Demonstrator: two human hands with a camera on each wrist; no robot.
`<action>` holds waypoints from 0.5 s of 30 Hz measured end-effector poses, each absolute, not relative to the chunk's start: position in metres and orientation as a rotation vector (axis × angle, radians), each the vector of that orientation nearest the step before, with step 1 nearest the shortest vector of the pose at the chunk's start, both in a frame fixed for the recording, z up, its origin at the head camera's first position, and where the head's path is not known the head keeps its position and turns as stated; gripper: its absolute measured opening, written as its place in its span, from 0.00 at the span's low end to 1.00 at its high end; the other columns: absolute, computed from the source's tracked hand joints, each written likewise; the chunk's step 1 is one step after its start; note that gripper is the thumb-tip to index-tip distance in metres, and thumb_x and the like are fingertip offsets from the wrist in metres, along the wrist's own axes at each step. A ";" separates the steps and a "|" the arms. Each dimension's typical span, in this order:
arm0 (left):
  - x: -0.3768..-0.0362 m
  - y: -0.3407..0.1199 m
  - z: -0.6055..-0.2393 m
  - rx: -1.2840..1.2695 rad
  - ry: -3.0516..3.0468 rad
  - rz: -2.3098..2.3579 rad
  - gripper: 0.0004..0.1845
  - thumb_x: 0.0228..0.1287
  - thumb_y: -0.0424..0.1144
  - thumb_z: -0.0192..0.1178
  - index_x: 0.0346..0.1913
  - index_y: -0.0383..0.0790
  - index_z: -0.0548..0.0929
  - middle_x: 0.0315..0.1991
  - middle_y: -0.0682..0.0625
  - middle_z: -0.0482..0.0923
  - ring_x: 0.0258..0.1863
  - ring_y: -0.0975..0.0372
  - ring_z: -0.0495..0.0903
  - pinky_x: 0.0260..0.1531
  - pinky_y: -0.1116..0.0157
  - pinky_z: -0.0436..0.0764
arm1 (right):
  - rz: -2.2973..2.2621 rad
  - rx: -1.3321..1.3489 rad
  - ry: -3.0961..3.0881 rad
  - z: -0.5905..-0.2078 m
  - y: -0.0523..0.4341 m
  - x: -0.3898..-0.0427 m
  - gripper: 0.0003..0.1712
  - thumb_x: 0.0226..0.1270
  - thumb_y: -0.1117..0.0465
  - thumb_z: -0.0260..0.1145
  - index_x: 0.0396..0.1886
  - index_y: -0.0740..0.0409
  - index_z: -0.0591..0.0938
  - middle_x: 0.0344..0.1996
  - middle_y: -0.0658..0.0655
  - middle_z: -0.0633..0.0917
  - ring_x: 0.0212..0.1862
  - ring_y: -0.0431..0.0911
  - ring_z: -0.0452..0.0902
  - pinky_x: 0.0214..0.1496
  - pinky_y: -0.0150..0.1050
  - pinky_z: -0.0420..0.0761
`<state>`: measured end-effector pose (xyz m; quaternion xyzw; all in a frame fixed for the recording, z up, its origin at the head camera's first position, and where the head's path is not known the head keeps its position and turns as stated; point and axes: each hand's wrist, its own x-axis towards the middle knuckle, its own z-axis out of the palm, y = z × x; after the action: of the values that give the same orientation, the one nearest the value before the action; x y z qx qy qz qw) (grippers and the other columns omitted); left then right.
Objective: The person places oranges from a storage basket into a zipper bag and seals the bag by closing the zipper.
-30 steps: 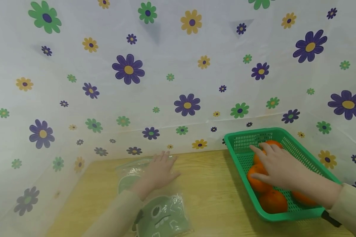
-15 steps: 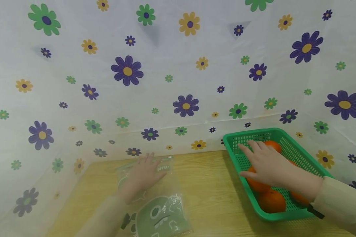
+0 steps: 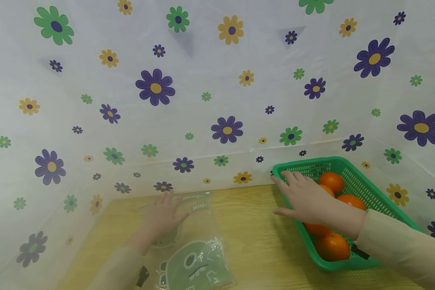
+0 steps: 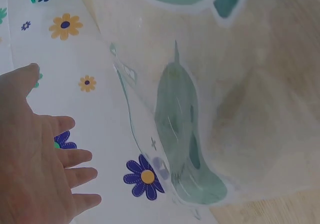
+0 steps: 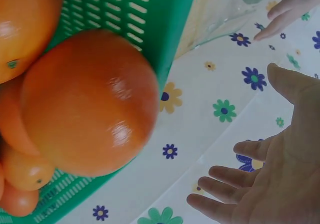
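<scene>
Oranges point(image 3: 332, 182): several, piled in the green basket point(image 3: 380, 192) at the right of the wooden table point(image 3: 253, 225), against the flowered backdrop point(image 3: 203, 80). None held.

Right hand point(image 3: 308, 201): I read it as released, fingers straight and spread, palm down over the basket's near-left rim, gripping nothing. The wrist view shows the palm clear of the fruit, the nearest orange point(image 5: 87, 102) bulging against the basket wall.

Left hand point(image 3: 163, 215): flat, fingers extended, resting on the clear zip bag point(image 3: 188, 245) with the green cartoon print, near its mouth at the far end. I cannot tell whether the mouth is open.

Handling notes, my judgement: I would take one orange at a time, top of the pile first, so the rest do not roll. Fingers should curl well round it; the skin looks glossy and may slip. The bag film is limp, so the flat hand should pin one lip down while the fruit goes in.
</scene>
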<state>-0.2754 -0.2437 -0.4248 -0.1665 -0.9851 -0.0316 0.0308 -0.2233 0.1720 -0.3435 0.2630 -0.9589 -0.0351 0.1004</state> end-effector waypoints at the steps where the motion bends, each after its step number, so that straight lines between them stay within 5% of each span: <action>1: -0.275 -0.245 -0.425 -0.506 -3.038 -0.102 0.38 0.80 0.60 0.50 0.79 0.36 0.68 0.80 0.26 0.58 0.81 0.31 0.57 0.79 0.33 0.57 | -0.112 0.779 -2.833 -0.343 0.170 -0.224 0.51 0.70 0.33 0.69 0.78 0.63 0.69 0.70 0.72 0.75 0.70 0.66 0.74 0.67 0.64 0.81; 15: -0.278 -0.266 -0.431 -0.504 -2.993 -0.141 0.38 0.78 0.56 0.55 0.78 0.32 0.67 0.78 0.23 0.60 0.79 0.28 0.57 0.77 0.31 0.58 | -0.067 0.813 -2.867 -0.344 0.131 -0.242 0.49 0.70 0.34 0.68 0.78 0.62 0.69 0.69 0.68 0.76 0.66 0.61 0.75 0.66 0.57 0.83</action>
<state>-0.2783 -0.2660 -0.4312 -0.1656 -0.9838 -0.0464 0.0515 -0.2416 0.1314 -0.3443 0.2719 -0.9587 -0.0225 0.0803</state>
